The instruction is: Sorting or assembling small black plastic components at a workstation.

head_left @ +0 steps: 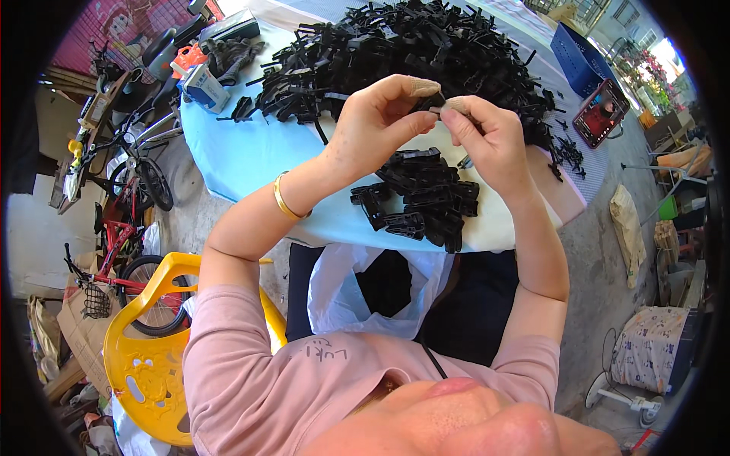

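My left hand and my right hand meet above the table, both pinching one small black plastic part between taped fingertips. A gold bangle sits on my left wrist. Just below the hands lies a small heap of black plastic parts near the table's front edge. A much larger pile of black plastic parts covers the far side of the light blue table. An open white plastic bag hangs in my lap under the table edge.
A phone lies on the table at right, beside a blue crate. A small box and gloves lie at the table's left. A yellow plastic chair and bicycles stand on my left. Sacks lie on the floor at right.
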A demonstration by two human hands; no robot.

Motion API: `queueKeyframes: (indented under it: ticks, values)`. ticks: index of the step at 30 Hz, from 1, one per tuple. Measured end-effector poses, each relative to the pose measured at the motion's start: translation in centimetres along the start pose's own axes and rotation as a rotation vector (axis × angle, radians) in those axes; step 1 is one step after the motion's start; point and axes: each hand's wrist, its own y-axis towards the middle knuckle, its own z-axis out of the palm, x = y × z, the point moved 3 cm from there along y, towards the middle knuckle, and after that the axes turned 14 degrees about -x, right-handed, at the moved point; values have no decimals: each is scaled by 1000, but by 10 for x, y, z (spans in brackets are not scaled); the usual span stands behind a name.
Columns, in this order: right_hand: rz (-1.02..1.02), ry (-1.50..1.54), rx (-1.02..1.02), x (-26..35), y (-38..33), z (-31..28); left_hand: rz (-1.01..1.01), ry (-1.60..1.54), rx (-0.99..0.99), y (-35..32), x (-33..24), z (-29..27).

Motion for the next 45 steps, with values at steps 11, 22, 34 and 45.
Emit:
queueKeyframes:
  ticks: [11,22,34,45]
  values:
    - [161,90,23,-3,-4,10,312,147,-128,-3,1,-2]
    - [276,63,294,-14,23,-24,280,246,130,4,-7,-5]
    - [-141,-740,281,-42,24,-3,-68,106,168,10,17,-11]
    - [-59,-56,-73,-20,10,-7,-317,-306,105,20,12,-16]
